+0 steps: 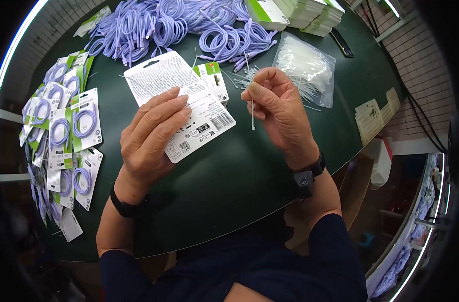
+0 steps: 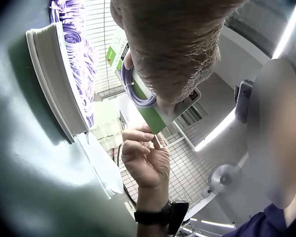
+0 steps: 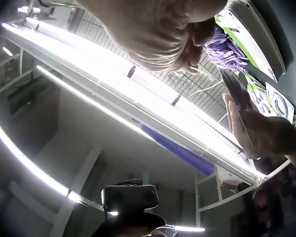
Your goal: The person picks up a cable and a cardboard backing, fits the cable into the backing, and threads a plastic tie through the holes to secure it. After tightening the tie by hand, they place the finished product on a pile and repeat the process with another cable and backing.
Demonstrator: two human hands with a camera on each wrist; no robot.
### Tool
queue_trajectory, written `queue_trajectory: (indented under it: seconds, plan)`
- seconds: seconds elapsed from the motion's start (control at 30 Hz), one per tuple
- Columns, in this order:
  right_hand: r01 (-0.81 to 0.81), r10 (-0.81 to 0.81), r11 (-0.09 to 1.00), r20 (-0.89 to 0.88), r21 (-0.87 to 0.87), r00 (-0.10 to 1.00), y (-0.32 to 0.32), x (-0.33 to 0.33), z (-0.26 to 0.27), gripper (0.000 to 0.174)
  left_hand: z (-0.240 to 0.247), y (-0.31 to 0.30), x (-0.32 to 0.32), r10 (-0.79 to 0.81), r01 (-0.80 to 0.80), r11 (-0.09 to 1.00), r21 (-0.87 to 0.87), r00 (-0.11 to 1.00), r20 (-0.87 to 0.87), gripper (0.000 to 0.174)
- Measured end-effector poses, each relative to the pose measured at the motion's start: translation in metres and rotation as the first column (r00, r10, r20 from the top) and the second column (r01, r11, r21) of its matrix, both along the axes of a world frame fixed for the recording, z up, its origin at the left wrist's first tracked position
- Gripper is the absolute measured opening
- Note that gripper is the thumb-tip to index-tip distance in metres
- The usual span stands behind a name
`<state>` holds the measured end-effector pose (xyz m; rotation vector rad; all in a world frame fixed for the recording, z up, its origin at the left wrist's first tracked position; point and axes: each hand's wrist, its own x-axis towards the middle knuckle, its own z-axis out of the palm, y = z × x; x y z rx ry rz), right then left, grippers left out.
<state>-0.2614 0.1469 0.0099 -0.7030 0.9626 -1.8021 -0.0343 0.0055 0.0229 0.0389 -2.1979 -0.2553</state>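
Note:
My left hand (image 1: 156,128) grips a white printed backing card (image 1: 212,108), its barcode side up in the head view. Thin pale ties stick out near the card's upper part. On the card's other face, a coiled purple cable (image 2: 133,91) shows in the left wrist view, against green and white print. Between thumb and forefinger, my right hand (image 1: 279,103) pinches a white cable tie (image 1: 253,118), which hangs head down to the right of the card. Another green and white card (image 1: 213,83) lies partly hidden behind the held one.
Many purple cables (image 1: 164,30) are heaped at the back of the dark green table (image 1: 214,186). Finished-looking cable cards (image 1: 61,131) pile up on the left. A plastic bag of cable ties (image 1: 307,68) lies right of loose ties. Card stacks (image 1: 310,15) stand behind.

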Motion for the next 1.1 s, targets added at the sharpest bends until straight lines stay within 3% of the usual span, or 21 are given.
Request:
queue_trajectory:
  seconds: [0.27,0.43,0.47,0.53,0.57,0.67,0.9,0.97,1.1]
  plan:
    - [0.008,-0.008,0.998,-0.01,0.056,1.0,-0.001,0.008,0.0,0.022,-0.003,-0.003,-0.001,0.002,-0.002,1.0,0.005,1.0,-0.023,0.03]
    - [0.05,-0.059,0.998,-0.225,-0.045,0.973,0.002,0.026,0.011,0.024,-0.001,-0.009,0.003,-0.024,0.025,0.999,0.024,0.998,-0.065,0.028]
    - [0.039,-0.093,0.99,-0.424,-0.135,0.901,0.004,0.023,0.011,0.024,-0.003,-0.009,0.005,-0.042,0.045,0.999,0.031,0.997,-0.072,0.028]
    - [-0.032,-0.208,0.953,-0.732,-0.3,0.649,0.008,0.023,0.01,0.023,-0.004,-0.008,0.007,-0.026,0.028,0.999,0.03,0.997,-0.073,0.028]
    - [-0.043,-0.196,0.955,-0.731,-0.294,0.653,0.009,0.026,0.009,0.023,-0.003,-0.008,0.007,-0.033,0.035,0.999,0.019,0.997,-0.074,0.027]
    - [-0.023,-0.353,0.883,-0.696,-0.468,0.625,0.01,0.036,0.011,0.03,-0.005,-0.01,0.008,-0.037,0.038,0.999,0.008,0.997,-0.072,0.026]
    - [-0.07,-0.274,0.887,-0.642,-0.457,0.716,0.01,0.048,0.016,0.031,-0.006,-0.011,0.009,-0.055,0.055,0.998,-0.006,0.996,-0.077,0.022]
    - [-0.079,-0.246,0.892,-0.624,-0.446,0.742,0.01,0.05,0.015,0.03,-0.006,-0.01,0.01,-0.066,0.066,0.998,-0.012,0.997,-0.046,0.028]
    - [-0.107,-0.213,0.903,-0.65,-0.416,0.73,0.008,0.05,0.011,0.018,-0.005,-0.009,0.011,-0.073,0.072,0.997,-0.023,0.997,-0.031,0.03]
